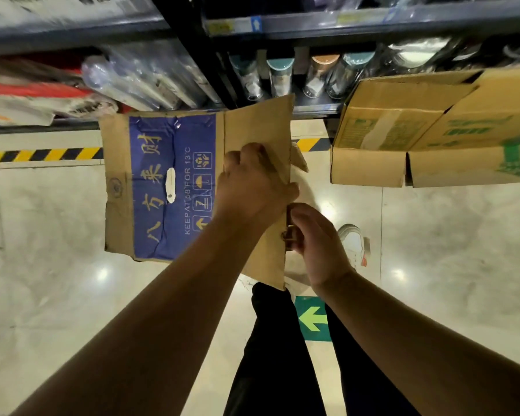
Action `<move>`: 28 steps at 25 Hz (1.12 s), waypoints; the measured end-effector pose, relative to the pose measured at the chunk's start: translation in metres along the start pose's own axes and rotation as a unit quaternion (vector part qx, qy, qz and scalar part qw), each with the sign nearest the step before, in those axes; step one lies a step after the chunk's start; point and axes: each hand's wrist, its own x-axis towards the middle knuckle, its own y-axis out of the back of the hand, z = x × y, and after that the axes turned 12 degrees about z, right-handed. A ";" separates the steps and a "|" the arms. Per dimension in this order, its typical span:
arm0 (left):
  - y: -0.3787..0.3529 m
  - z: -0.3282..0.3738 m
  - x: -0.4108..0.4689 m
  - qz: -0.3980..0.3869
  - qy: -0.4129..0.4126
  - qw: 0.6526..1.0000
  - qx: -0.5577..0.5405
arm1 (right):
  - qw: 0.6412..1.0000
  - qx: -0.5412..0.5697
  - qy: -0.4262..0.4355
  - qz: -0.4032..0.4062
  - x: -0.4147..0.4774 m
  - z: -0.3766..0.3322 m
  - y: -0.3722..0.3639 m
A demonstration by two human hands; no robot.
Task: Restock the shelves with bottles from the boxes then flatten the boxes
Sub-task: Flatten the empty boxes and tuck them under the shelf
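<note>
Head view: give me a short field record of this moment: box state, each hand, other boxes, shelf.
held box: blue-printed box, looks flattened, held up above the floor
left hand: grips the box's plain brown part
right hand: grips its right edge, lower down
other boxes: green-printed boxes at right, not flattened
shelf: bottles standing, teal and copper caps

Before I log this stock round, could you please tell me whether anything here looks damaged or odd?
The blue-printed box, gripped by the left hand and right hand, looks worn: a white torn patch scars its blue panel, and its edges are ragged.
</note>
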 end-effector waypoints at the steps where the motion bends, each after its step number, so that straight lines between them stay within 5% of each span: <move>1: 0.011 -0.004 -0.002 -0.005 0.022 0.999 -0.031 | 1.000 -0.001 -0.005 -0.013 -0.002 -0.001 -0.003; 7: 0.079 -0.041 -0.011 0.064 0.031 0.993 -0.090 | 0.984 -0.153 0.047 -0.073 0.014 -0.009 -0.029; 16: 0.168 -0.149 0.006 0.166 0.108 0.979 0.043 | 0.950 -0.292 0.025 -0.104 0.032 0.017 -0.062; 23: 0.190 -0.137 -0.026 0.116 0.124 0.978 -0.119 | 0.935 -0.351 0.012 -0.050 0.036 0.014 -0.051; 28: 0.209 -0.116 -0.036 0.066 0.172 0.939 -0.290 | 0.907 -0.421 0.011 0.006 0.053 -0.013 -0.008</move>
